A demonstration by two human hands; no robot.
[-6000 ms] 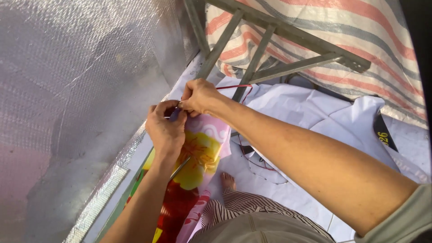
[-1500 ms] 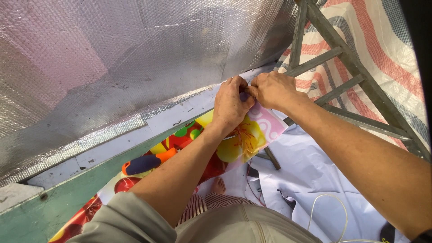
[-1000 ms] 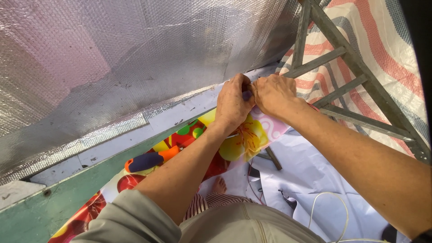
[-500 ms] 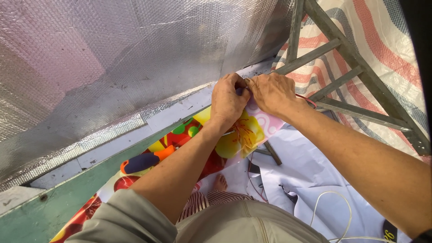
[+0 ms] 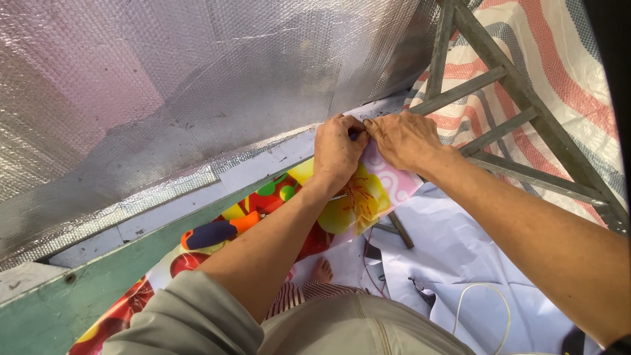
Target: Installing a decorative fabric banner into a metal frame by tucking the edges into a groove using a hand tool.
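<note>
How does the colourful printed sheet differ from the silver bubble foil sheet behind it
The colourful printed sheet is bright with red, yellow and green flower and fruit shapes; the silver bubble foil sheet is plain, shiny silver-grey. The printed sheet looks smooth, while the foil is dimpled and creased. The printed sheet is a narrow strip along the green ledge; the foil fills most of the view above it. The left hand and right hand meet at the printed sheet's upper edge.

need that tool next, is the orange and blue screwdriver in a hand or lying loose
Lying loose: the screwdriver rests on the colourful sheet, beside the left forearm.
</note>
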